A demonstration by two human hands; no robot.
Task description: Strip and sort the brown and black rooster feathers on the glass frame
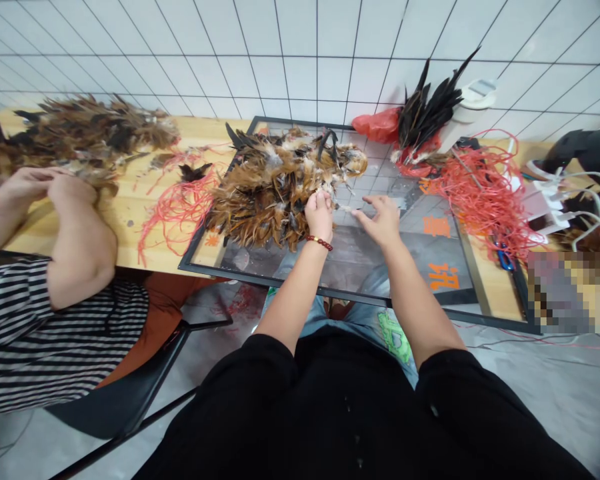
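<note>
My left hand [320, 212], with a red bead bracelet at the wrist, is closed at the right edge of a heap of brown feathers [267, 193]. It seems to grip a few feathers by their pale quill ends; the fingers partly hide them. A thin pale tip [346, 209] sticks out to the right of this fist. Close to that tip is my right hand [383, 220], thumb and fingers apart, holding nothing I can see. Both hands are above a dark-framed glass panel [360, 260] with orange lettering.
Red plastic strings lie tangled at right [485, 200] and left [180, 210]. Black feathers [425, 107] stand by a red bag [377, 125]. Blue-handled scissors [504, 257] and a white power strip [543, 207] are at right. A co-worker's hands [50, 183] work by another feather pile [95, 130].
</note>
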